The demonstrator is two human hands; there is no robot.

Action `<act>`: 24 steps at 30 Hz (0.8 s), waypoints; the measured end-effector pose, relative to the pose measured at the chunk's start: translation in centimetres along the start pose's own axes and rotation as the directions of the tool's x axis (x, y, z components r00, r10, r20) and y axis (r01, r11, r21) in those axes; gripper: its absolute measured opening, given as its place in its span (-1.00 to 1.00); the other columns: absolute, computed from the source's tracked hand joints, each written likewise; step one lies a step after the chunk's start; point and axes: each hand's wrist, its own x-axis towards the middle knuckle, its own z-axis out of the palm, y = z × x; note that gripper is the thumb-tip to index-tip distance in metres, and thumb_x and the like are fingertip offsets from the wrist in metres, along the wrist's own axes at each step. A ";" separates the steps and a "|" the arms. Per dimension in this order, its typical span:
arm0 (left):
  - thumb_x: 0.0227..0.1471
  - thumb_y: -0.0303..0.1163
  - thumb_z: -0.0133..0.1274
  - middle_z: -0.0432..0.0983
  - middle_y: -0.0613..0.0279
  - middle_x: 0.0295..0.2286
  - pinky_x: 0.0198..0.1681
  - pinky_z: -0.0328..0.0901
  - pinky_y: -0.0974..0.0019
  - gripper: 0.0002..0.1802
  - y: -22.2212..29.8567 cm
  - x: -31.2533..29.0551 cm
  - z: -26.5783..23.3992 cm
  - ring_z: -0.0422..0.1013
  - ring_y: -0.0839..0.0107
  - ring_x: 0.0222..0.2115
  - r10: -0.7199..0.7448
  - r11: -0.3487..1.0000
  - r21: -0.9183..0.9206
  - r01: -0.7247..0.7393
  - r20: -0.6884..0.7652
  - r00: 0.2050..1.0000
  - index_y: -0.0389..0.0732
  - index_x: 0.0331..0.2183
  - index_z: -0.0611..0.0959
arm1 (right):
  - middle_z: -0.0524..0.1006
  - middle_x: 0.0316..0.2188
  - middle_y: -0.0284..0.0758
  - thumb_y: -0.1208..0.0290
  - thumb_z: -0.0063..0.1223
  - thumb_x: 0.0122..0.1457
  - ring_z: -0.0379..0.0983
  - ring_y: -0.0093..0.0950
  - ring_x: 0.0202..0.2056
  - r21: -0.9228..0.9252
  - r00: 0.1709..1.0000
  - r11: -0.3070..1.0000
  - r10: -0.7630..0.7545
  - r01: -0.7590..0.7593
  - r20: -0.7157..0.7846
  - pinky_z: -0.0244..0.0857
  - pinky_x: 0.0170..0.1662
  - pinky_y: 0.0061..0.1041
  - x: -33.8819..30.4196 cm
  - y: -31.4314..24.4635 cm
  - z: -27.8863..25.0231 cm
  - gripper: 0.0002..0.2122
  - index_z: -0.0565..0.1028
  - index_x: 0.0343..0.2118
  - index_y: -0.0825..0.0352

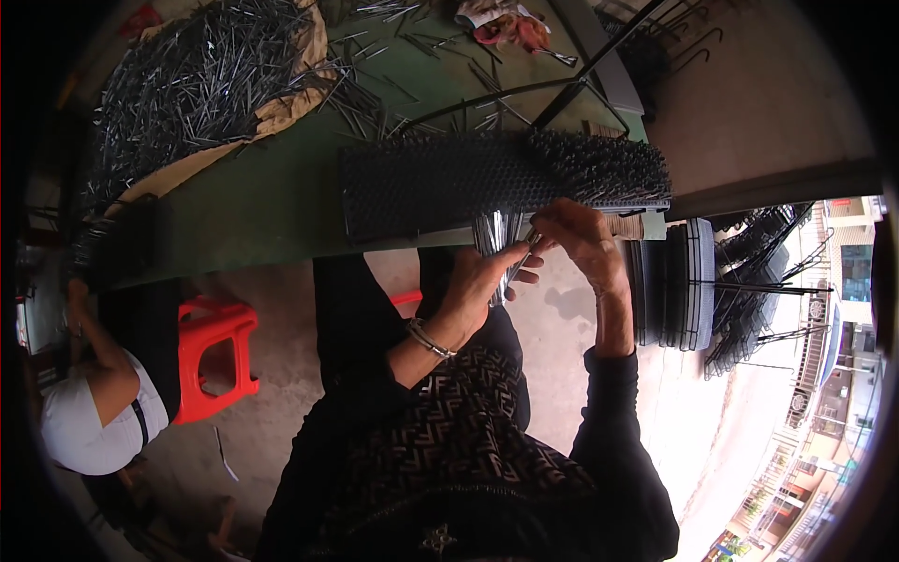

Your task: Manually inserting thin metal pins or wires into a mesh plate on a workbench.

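Observation:
My left hand (466, 292) is closed around a bundle of thin shiny metal rods (494, 230), just in front of the table's near edge. My right hand (582, 242) meets it from the right, its thumb and fingers pinching slim metal rods by the bundle. Right behind both hands lies a long black perforated rack (431, 185) on the table edge. Dark pins (604, 170) stand thickly in the rack's right part, while its left part shows bare holes.
A large heap of metal rods (201, 80) lies on brown paper (292, 110) on the green table (225, 220). Loose rods and a stained cloth (506, 23) lie farther back. At left, a person (103, 407) sits by a red stool (217, 361). Black racks (684, 281) stand at right.

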 end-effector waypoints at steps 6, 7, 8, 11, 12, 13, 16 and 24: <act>0.08 -0.18 0.15 0.61 0.15 -0.25 -0.50 0.34 0.39 -0.65 -0.6 0.8 -0.2 0.57 0.34 -0.31 -0.026 0.995 -0.097 0.020 -0.063 0.998 -0.17 -0.16 0.58 | 0.58 -0.48 -0.27 0.62 -0.02 0.20 0.54 -0.54 -0.44 -0.060 0.949 0.995 -0.098 0.083 -0.299 0.41 -0.33 -0.58 -0.6 0.5 -1.3 -0.92 0.49 -0.28 0.47; 0.08 -0.17 0.16 0.60 0.15 -0.24 -0.48 0.36 0.38 -0.66 -0.7 1.2 -0.6 0.56 0.32 -0.29 -0.039 0.986 -0.162 0.026 -0.072 0.997 -0.16 -0.16 0.57 | 0.58 -0.50 -0.32 0.57 0.00 0.20 0.50 -0.61 -0.46 -0.185 0.890 0.979 -0.159 0.086 -0.428 0.35 -0.35 -0.63 -0.6 -0.1 -1.7 -0.92 0.51 -0.30 0.43; 0.08 -0.16 0.16 0.60 0.14 -0.24 -0.42 0.40 0.35 -0.67 -0.8 1.6 -1.2 0.55 0.31 -0.26 -0.057 0.984 -0.171 0.048 -0.048 0.997 -0.15 -0.17 0.58 | 0.58 -0.52 -0.38 0.51 0.01 0.21 0.45 -0.69 -0.48 -0.306 0.811 0.950 -0.232 0.069 -0.538 0.28 -0.37 -0.69 -0.5 -0.5 -1.9 -0.92 0.52 -0.32 0.38; 0.09 -0.18 0.15 0.60 0.13 -0.24 -0.38 0.41 0.32 -0.69 -1.4 2.7 -1.7 0.55 0.31 -0.27 -0.131 0.970 -0.209 0.121 -0.035 0.991 -0.14 -0.17 0.58 | 0.57 -0.56 -0.43 0.49 -0.03 0.23 0.42 -0.74 -0.48 -0.409 0.720 0.908 -0.342 0.088 -0.604 0.22 -0.41 -0.72 0.6 0.0 -2.6 -0.91 0.52 -0.33 0.33; 0.10 -0.20 0.14 0.60 0.13 -0.25 -0.37 0.41 0.32 -0.71 -1.9 3.1 -1.8 0.55 0.31 -0.27 -0.126 0.962 -0.245 0.119 -0.013 0.992 -0.14 -0.17 0.59 | 0.57 -0.56 -0.42 0.48 -0.03 0.23 0.42 -0.75 -0.48 -0.465 0.690 0.881 -0.388 0.083 -0.611 0.23 -0.42 -0.71 1.0 0.2 -2.8 -0.91 0.52 -0.33 0.34; 0.11 -0.22 0.13 0.60 0.12 -0.25 -0.36 0.41 0.32 -0.73 -1.9 3.2 -1.6 0.55 0.30 -0.27 -0.122 0.952 -0.281 0.119 0.010 0.993 -0.14 -0.17 0.59 | 0.58 -0.53 -0.39 0.50 -0.04 0.24 0.44 -0.72 -0.48 -0.519 0.684 0.851 -0.424 0.077 -0.594 0.27 -0.40 -0.68 1.3 0.2 -2.8 -0.91 0.51 -0.30 0.36; 0.12 -0.26 0.11 0.59 0.09 -0.26 -0.32 0.44 0.26 -0.75 -2.0 3.3 -1.1 0.55 0.28 -0.30 -0.122 0.946 -0.306 0.111 -0.017 0.992 -0.15 -0.18 0.59 | 0.58 -0.52 -0.36 0.52 -0.05 0.24 0.49 -0.67 -0.48 -0.575 0.668 0.810 -0.490 0.113 -0.560 0.32 -0.37 -0.65 2.5 1.5 -3.1 -0.91 0.50 -0.28 0.37; 0.13 -0.25 0.10 0.55 0.05 -0.23 -0.18 0.46 0.03 -0.72 -2.8 3.7 -1.3 0.50 0.21 -0.19 -0.079 0.917 -0.392 0.078 0.012 0.997 -0.18 -0.16 0.57 | 0.54 -0.53 -0.27 0.55 -0.06 0.22 0.51 -0.42 -0.49 -0.582 0.699 0.805 -0.480 0.113 -0.530 0.33 -0.39 -0.46 2.6 0.7 -2.7 -0.94 0.47 -0.31 0.33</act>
